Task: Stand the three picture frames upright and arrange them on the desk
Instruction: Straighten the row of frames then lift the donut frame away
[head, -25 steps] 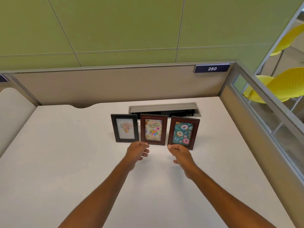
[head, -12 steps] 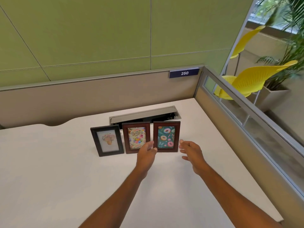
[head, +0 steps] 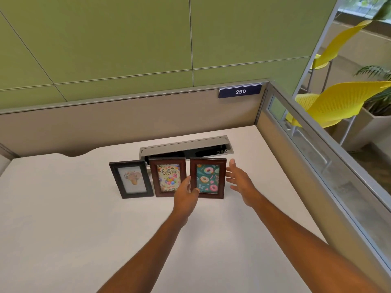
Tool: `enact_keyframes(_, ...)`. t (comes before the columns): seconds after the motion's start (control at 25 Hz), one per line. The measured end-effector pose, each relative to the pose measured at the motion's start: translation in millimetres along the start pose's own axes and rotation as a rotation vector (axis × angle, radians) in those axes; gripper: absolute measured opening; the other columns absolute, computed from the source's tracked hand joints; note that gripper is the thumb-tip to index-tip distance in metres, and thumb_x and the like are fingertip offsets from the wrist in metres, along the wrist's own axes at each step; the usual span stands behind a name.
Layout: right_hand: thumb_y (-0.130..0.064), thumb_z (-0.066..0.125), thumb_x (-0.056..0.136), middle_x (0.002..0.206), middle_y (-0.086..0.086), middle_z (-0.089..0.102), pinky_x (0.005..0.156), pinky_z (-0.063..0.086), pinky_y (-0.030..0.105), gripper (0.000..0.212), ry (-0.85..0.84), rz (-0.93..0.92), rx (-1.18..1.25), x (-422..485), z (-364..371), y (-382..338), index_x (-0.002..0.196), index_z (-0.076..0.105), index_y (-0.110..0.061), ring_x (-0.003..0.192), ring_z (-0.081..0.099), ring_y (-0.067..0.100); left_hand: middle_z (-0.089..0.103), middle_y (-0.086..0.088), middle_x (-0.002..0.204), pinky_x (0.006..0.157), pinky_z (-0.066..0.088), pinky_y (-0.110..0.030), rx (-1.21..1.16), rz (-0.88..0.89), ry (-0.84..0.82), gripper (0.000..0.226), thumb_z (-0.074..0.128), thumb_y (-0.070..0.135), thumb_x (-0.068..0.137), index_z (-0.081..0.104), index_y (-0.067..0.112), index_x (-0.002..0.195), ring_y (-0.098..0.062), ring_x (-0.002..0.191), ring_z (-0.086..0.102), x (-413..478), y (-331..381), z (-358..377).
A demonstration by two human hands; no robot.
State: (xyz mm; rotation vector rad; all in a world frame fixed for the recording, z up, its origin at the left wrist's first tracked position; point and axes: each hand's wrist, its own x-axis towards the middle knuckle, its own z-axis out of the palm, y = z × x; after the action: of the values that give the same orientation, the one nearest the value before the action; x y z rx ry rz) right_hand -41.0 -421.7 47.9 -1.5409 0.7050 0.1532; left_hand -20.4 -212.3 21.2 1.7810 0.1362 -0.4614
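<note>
Three picture frames stand upright in a row on the white desk. At the left is a black frame with a flower picture. A brown frame with a birthday card is in the middle. A brown frame with a doughnut print is on the right. My left hand is open in front of the gap between the two brown frames and covers their lower corners. My right hand is open just right of the doughnut frame, fingers spread, holding nothing.
A grey cable hatch lies open behind the frames. Beige partitions wall the desk at the back and right, with a "250" sign. Yellow chairs stand beyond the glass on the right.
Both hands have moved up and apart, from below the frames to either side of the doughnut frame, and opened. The doughnut frame now stands straighter. The view has swung to the right.
</note>
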Motion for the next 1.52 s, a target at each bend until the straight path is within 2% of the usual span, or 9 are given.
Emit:
enact_keyframes(0.28,-0.066,0.046,0.105,0.135,0.005,0.068,0.113,0.052,0.045,0.051,-0.198,-0.038,-0.027,24,-4,4,0.132,0.058,-0.024,0.125,0.066,0.028,0.044,0.001,0.171,0.108,0.044,-0.027,-0.029,-0.019,0.051,0.071,0.063,0.006,0.107,0.031,0.017,0.170,-0.017,0.157,0.042,1,6,19)
enact_keyframes(0.44,-0.065,0.043,0.106,0.112,-0.006,0.075,0.092,0.058,0.031,0.042,-0.172,-0.055,-0.006,31,-11,6,0.114,0.066,-0.030,0.101,0.073,0.012,0.042,0.000,0.172,0.111,0.043,-0.028,-0.052,-0.029,0.090,0.072,0.062,0.004,0.106,0.030,0.016,0.170,-0.018,0.158,0.041,5,4,25)
enact_keyframes(0.68,-0.065,0.042,0.106,0.104,-0.012,0.077,0.072,0.059,0.020,0.040,-0.119,-0.084,0.005,40,-21,7,0.104,0.067,-0.034,0.095,0.074,0.009,0.055,0.007,0.160,0.115,0.047,-0.032,-0.029,-0.040,0.120,0.064,0.062,0.009,0.108,0.040,0.020,0.166,-0.017,0.157,0.044,10,-1,37)
enact_keyframes(0.8,-0.074,0.039,0.098,0.112,-0.002,0.079,0.083,0.062,0.030,0.054,-0.144,-0.047,0.033,46,-29,11,0.108,0.069,-0.030,0.103,0.076,0.016,0.062,0.016,0.145,0.106,0.051,-0.027,-0.009,-0.040,0.077,0.059,0.061,0.012,0.109,0.045,0.027,0.163,-0.015,0.150,0.051,12,-3,40)
enact_keyframes(0.92,-0.080,0.025,0.099,0.112,0.007,0.079,0.103,0.056,0.049,0.076,-0.160,0.053,0.035,56,-32,14,0.109,0.070,-0.019,0.111,0.074,0.031,0.055,0.006,0.162,0.121,0.049,-0.041,0.014,-0.038,0.058,0.063,0.062,0.016,0.109,0.040,0.026,0.167,-0.017,0.154,0.048,14,-7,40)
enact_keyframes(1.08,-0.086,0.015,0.095,0.128,0.010,0.072,0.109,0.052,0.052,0.087,-0.235,0.161,0.057,61,-21,14,0.132,0.063,-0.023,0.116,0.069,0.034,0.051,0.005,0.166,0.125,0.045,-0.047,0.015,-0.057,0.040,0.067,0.063,0.015,0.109,0.036,0.026,0.169,-0.017,0.156,0.045,16,-8,38)
enact_keyframes(1.32,-0.091,0.019,0.079,0.134,0.010,0.076,0.112,0.050,0.055,0.089,-0.183,0.145,0.122,65,-10,13,0.122,0.071,-0.033,0.115,0.072,0.033,0.053,0.007,0.164,0.126,0.045,-0.048,0.014,-0.054,0.022,0.068,0.062,0.009,0.108,0.037,0.028,0.168,-0.014,0.155,0.045,20,-8,35)
enact_keyframes(1.44,-0.092,0.022,0.080,0.135,0.008,0.075,0.116,0.050,0.058,0.083,-0.229,0.120,0.170,69,-14,18,0.118,0.072,-0.038,0.122,0.072,0.034,0.056,0.012,0.159,0.120,0.048,-0.038,0.009,-0.043,0.029,0.070,0.062,0.005,0.106,0.038,0.028,0.168,-0.010,0.151,0.047,21,-8,40)
enact_keyframes(1.52,-0.092,0.025,0.080,0.137,0.008,0.075,0.114,0.052,0.058,0.082,-0.228,0.111,0.200,72,-16,18,0.119,0.072,-0.038,0.124,0.072,0.035,0.061,0.024,0.144,0.106,0.051,-0.025,0.017,-0.045,0.029,0.071,0.063,0.005,0.106,0.039,0.031,0.167,-0.003,0.141,0.052,23,-6,45)
